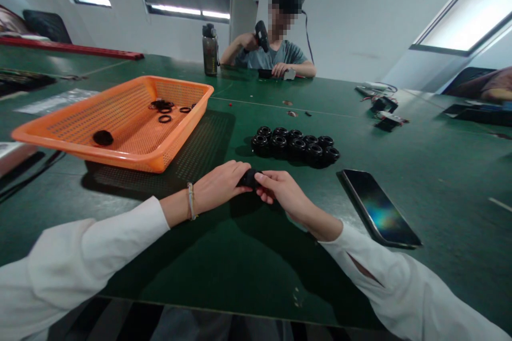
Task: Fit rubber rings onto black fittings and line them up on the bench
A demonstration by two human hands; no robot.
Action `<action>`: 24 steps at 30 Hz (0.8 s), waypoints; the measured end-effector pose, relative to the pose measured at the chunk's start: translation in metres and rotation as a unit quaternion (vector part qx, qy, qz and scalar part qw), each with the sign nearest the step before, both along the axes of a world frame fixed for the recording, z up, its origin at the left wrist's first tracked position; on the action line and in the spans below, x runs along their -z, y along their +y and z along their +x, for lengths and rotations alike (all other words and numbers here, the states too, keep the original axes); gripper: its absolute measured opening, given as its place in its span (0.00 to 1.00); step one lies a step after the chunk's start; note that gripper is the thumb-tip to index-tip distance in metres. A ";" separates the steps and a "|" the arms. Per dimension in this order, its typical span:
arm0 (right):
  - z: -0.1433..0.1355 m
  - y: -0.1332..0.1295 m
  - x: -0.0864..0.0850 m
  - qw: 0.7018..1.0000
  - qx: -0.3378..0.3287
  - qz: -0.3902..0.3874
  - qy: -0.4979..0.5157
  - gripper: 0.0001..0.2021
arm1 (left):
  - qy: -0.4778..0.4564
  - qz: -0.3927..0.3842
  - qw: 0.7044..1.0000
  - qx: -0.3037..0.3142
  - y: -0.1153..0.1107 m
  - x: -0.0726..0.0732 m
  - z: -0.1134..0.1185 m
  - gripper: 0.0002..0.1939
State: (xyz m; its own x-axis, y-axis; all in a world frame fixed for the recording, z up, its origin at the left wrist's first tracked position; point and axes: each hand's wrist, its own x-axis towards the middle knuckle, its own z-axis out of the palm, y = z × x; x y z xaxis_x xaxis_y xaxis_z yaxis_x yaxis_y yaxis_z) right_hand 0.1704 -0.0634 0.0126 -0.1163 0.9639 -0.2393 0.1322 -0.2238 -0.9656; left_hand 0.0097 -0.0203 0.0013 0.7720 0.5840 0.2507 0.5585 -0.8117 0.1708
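Over the green table's (200, 256) near side, the left hand (224, 184) and right hand (282, 192) grip one black rounded part (250, 178), apparently unfinished; beyond, grouped black ring-shaped parts (297, 146) look done, while loose black rings (164, 119) in the perforated orange basket (132, 125) seem left

The left hand (218, 184) and right hand (286, 194) sit close together, fingers (239, 167) curled, both forearms (175, 210) angled inward.

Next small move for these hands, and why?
Probably a slight twist of the black part with the right hand while the left hand steadies it. Both hands grip it, the right pinching its right end, and it is apart from the black round parts grouped ahead.
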 end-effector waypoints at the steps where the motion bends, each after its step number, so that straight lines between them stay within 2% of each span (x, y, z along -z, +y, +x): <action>1: 0.000 0.000 -0.001 1.000 0.008 -0.013 0.015 0.13 | 0.006 0.016 1.000 0.003 0.000 0.000 0.000 0.14; 8: -0.001 -0.001 -0.009 0.994 0.031 -0.078 0.064 0.18 | 0.062 0.107 0.991 0.049 0.001 -0.006 0.001 0.14; 17: 0.004 -0.001 -0.008 0.977 0.033 -0.169 0.128 0.16 | 0.110 0.193 0.970 0.095 0.001 -0.011 -0.002 0.08; 21: 0.005 -0.001 -0.006 0.975 0.034 -0.166 0.145 0.16 | 0.102 0.188 0.971 0.104 0.004 -0.011 -0.002 0.08; 24: 0.004 0.001 -0.006 0.977 0.025 -0.151 0.148 0.17 | 0.050 0.127 0.987 0.082 0.004 -0.009 -0.001 0.10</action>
